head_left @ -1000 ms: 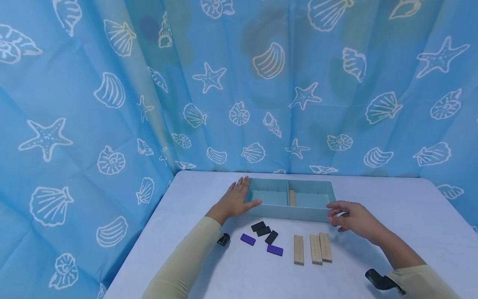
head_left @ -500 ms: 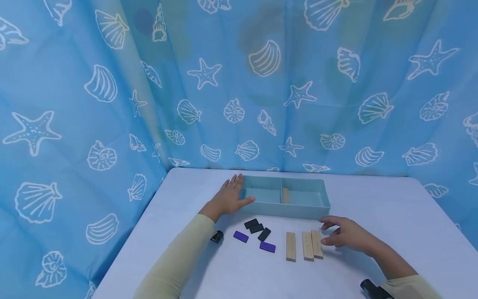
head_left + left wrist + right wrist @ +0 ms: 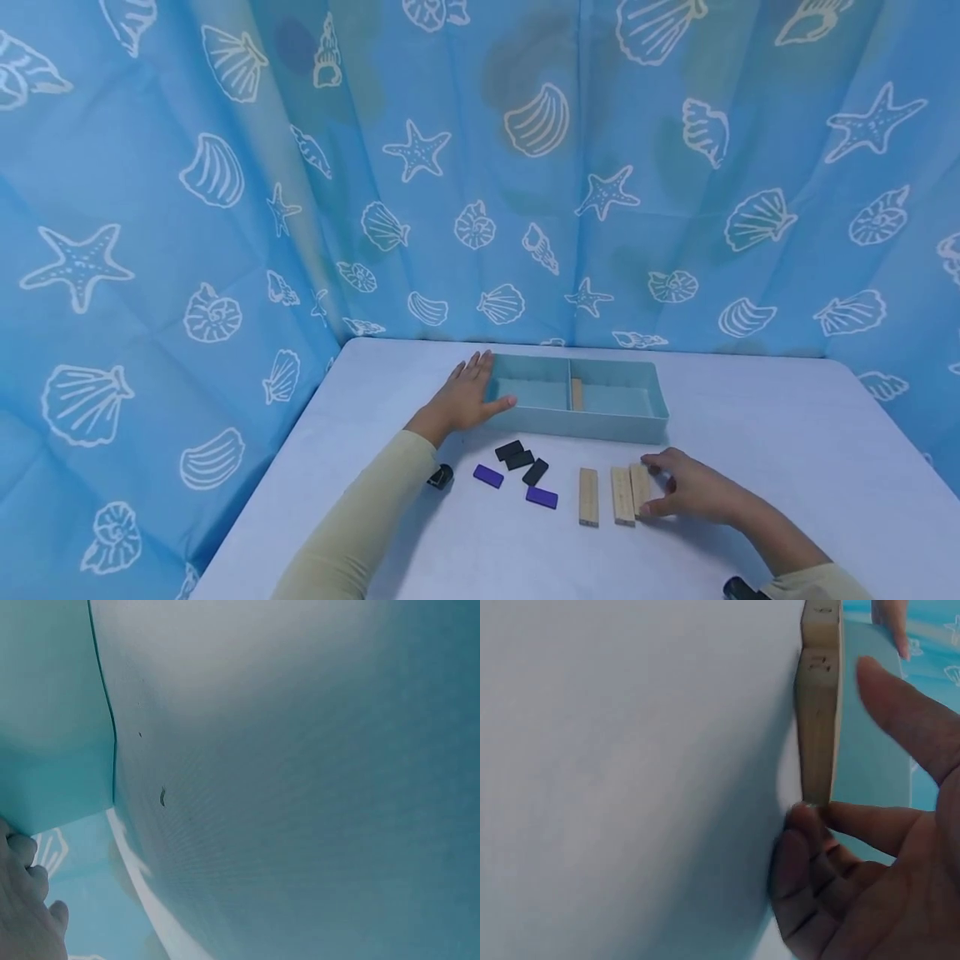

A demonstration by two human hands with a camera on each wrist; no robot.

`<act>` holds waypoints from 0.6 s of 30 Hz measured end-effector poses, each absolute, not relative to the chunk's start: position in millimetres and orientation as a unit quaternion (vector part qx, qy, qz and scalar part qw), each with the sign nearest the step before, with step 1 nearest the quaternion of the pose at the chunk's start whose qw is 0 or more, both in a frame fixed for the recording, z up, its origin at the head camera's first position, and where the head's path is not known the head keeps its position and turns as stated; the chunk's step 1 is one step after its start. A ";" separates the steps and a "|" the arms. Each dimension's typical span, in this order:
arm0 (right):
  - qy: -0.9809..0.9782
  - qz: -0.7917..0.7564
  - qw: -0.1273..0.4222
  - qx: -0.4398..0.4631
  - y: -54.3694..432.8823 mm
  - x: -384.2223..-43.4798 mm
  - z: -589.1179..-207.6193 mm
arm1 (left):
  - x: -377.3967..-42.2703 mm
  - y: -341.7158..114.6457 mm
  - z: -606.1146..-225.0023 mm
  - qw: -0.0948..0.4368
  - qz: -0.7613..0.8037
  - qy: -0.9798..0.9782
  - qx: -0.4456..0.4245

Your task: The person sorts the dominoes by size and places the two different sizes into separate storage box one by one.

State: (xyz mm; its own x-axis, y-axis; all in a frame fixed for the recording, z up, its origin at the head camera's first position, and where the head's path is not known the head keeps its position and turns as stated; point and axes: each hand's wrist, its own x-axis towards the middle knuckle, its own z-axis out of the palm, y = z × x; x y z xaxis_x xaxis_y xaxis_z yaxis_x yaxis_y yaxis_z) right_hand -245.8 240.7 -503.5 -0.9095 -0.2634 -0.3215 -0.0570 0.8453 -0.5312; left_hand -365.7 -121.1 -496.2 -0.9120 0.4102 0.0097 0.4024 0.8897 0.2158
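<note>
A pale blue tray [image 3: 577, 424] with two compartments stands at the back of the table. My left hand [image 3: 461, 400] rests along its left end, fingers straight and thumb over the front rim. Three wooden blocks lie in front of the tray: a left block [image 3: 588, 497], a middle block [image 3: 622, 496] and a right block [image 3: 640, 490]. My right hand [image 3: 693, 487] is at the right block. In the right wrist view its fingertips [image 3: 806, 817] touch one end of that block [image 3: 817, 727], while the thumb [image 3: 900, 705] stands apart from it.
Another wooden block [image 3: 577, 394] lies in the tray's right compartment beside the divider. Several black tiles [image 3: 535, 472] and two purple tiles [image 3: 542, 497] lie left of the blocks. A blue shell-patterned curtain [image 3: 540, 208] hangs behind the white table [image 3: 487, 550].
My right hand has come down from the tray's front right corner to the right wooden block. The left hand has stayed on the tray's left end. The head view shifted slightly.
</note>
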 end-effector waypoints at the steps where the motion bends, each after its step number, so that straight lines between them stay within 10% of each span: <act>1: 0.943 -0.256 0.194 -0.090 239.3 -244.7 -503.5 | -365.2 -121.5 -496.9 0.017 0.104 0.972 0.209; 18: 0.937 -0.297 0.168 -0.069 219.1 -230.8 -498.8 | -363.3 -120.3 -494.4 0.016 0.113 0.972 0.207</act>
